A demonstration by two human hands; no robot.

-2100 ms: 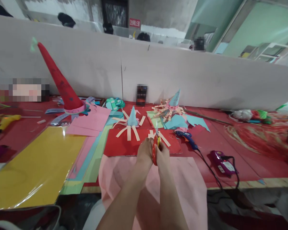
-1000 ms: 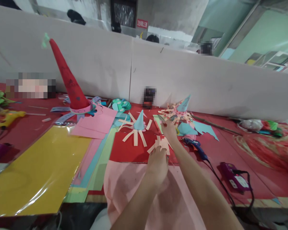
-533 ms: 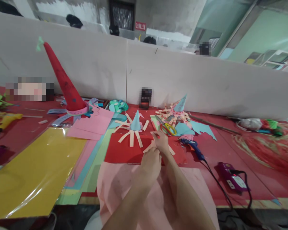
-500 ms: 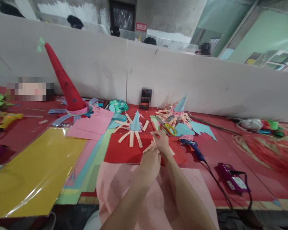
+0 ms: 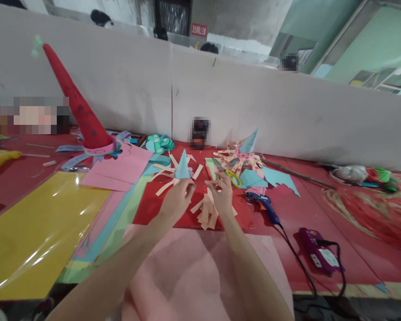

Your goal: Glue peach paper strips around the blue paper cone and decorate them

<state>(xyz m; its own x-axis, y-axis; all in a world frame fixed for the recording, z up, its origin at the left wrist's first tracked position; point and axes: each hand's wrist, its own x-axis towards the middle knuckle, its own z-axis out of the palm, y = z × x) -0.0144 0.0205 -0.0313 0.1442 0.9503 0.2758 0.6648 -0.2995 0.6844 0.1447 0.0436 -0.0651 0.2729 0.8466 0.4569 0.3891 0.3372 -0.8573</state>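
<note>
The room shows a grey wall patched with white, a green wall (image 5: 384, 49) to the right and a red sign (image 5: 199, 30). A long pale partition (image 5: 270, 107) closes off the far side of the counter (image 5: 287, 223), whose red covering ends at a bare wooden near edge. Pink cloth (image 5: 200, 272) drapes below that edge. A glossy yellow sheet (image 5: 40, 227) lies on the left; a red board (image 5: 150, 205) lies in the middle.

Just beyond the left hand (image 5: 175, 200), at the board's far edge, stands a blue paper cone (image 5: 182, 168), tip up, its long axis nearly upright, cream strips fanning from its base. The left hand is curled, thumb close to fingers; the right hand (image 5: 223, 198) is narrow at the fingertips. I cannot tell whether either holds anything. Loose paper strips (image 5: 207, 214) lie heaped on the board below the right hand, most with their long axes running toward the person.
</note>
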